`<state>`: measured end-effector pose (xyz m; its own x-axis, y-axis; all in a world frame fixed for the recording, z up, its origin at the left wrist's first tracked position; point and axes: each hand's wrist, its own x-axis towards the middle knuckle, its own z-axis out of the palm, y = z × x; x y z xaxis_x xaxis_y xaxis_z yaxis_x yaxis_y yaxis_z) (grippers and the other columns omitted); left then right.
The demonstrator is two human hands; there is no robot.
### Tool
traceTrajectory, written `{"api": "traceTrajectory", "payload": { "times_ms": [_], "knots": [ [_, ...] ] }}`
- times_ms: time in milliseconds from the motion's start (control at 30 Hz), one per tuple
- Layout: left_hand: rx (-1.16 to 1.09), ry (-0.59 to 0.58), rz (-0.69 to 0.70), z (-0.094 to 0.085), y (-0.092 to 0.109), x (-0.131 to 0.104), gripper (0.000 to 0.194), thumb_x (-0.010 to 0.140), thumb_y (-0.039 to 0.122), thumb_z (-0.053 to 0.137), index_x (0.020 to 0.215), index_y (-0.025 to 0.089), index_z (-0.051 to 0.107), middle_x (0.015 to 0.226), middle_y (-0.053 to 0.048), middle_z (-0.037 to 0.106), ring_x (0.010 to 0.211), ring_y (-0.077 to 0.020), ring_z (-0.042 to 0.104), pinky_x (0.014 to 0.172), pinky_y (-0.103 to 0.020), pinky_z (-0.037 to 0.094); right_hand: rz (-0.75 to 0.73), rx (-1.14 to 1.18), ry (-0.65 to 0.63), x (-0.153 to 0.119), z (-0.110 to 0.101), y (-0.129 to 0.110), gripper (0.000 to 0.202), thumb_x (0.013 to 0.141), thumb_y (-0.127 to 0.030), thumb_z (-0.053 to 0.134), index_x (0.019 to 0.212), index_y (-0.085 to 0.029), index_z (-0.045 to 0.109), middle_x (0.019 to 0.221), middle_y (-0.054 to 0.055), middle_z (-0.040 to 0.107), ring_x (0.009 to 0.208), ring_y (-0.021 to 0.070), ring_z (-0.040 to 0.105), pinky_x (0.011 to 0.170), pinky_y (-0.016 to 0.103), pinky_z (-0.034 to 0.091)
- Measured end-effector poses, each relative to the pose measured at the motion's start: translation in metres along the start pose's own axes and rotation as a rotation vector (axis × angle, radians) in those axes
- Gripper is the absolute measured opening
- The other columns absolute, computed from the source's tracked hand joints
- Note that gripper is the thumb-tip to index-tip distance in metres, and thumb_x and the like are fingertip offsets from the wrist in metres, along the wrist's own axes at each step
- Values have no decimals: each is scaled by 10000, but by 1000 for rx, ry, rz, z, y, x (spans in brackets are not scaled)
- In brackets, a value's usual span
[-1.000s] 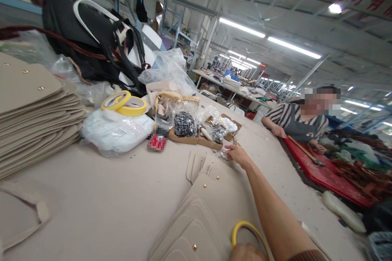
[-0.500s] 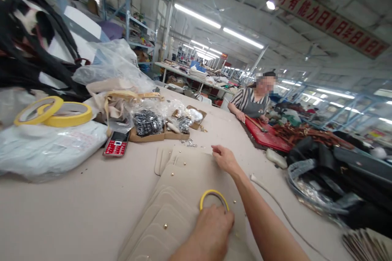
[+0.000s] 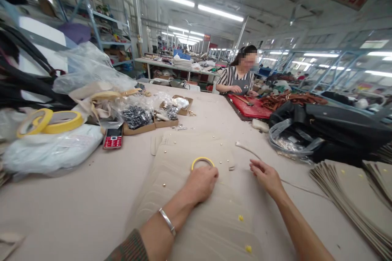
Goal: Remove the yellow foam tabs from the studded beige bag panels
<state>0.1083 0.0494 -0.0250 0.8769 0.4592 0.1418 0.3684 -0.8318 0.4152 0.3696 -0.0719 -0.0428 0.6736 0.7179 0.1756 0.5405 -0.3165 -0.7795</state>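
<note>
My left hand (image 3: 200, 183), with a silver bangle on its wrist, is closed round a roll of yellow tape (image 3: 202, 160) above the overlapping beige panels (image 3: 196, 216). Small metal studs dot these panels, and two yellow tape pieces (image 3: 248, 248) stick to the ones at the lower right. My right hand (image 3: 265, 175) hovers just right of the panels with its fingers apart and nothing in them. A thin cord (image 3: 248, 148) lies on the table beyond it.
Two yellow tape rolls (image 3: 63, 122) rest on a plastic bag at left, near a red phone (image 3: 113, 138) and boxes of hardware (image 3: 139, 129). Stacked panels (image 3: 352, 200) and black bags (image 3: 330, 130) are at right. A person (image 3: 239, 75) works across the table at a red board (image 3: 252, 108).
My right hand has moved off the panels to the right and nearer. The view has turned right, showing more stacked panels and the yellow tape pieces. My left hand keeps the tape roll.
</note>
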Motion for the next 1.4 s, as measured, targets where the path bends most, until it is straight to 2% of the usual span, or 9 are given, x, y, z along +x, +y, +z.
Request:
{"api": "traceTrajectory", "payload": {
  "times_ms": [233,500,667,767,900,1000,1133,1233,1400],
  "knots": [
    [-26,20,35,-2,1,-4,132,879,159,466,952,202,568,966,-42,650,919,-185,587,806,-287,443,-29,92,-85,-5,35,-22,423,777,-408,546,1096,-169,688,818,54,735,739,199,682,711,331,528],
    [-62,-28,84,-11,13,-14,158,902,154,427,958,201,567,910,-17,645,866,-152,585,796,-253,430,-10,142,-188,-22,22,-7,405,785,-413,572,1079,-163,695,855,59,731,730,182,664,729,321,516],
    [-74,-75,126,-8,22,-21,153,940,197,411,971,206,560,892,-18,652,857,-157,596,786,-253,438,-56,69,-163,-31,20,-16,346,802,-395,565,1035,-187,713,858,42,737,764,188,655,733,310,509],
    [-186,8,74,-10,22,-18,177,951,182,397,1031,199,554,961,-31,658,896,-147,601,804,-239,437,-72,123,-150,-34,22,-29,324,812,-381,578,1031,-182,710,874,43,732,760,178,649,727,300,517],
    [-271,107,-11,-26,24,-10,181,949,188,413,1050,211,562,853,6,651,780,-124,612,719,-213,442,-90,323,-277,-41,23,-53,327,842,-406,590,1047,-175,699,818,37,719,704,162,656,666,278,542],
    [-245,111,-24,-36,27,-5,240,944,206,434,1162,229,530,859,14,665,768,-131,628,700,-219,457,-200,366,-373,-47,24,-72,279,872,-377,583,1046,-193,701,852,39,725,732,160,674,682,273,558],
    [-160,77,-2,-37,27,0,452,933,199,453,1373,219,349,1028,-41,682,896,-169,654,781,-270,495,-433,259,-358,-48,27,-85,236,908,-288,545,1091,-219,676,1013,66,718,896,184,675,793,301,553],
    [-112,51,-18,-31,25,2,420,949,217,424,1357,184,331,1045,-73,676,936,-193,654,802,-300,510,-552,184,-335,-43,31,-86,215,924,-242,519,1091,-227,653,1030,70,704,943,183,657,835,307,534],
    [-87,-8,-12,-24,23,2,376,956,203,399,1325,178,333,1018,-76,677,922,-206,661,779,-309,515,-715,91,-316,-39,38,-83,173,922,-181,503,1034,-230,625,919,56,687,857,166,646,759,280,518]
  ]
}}
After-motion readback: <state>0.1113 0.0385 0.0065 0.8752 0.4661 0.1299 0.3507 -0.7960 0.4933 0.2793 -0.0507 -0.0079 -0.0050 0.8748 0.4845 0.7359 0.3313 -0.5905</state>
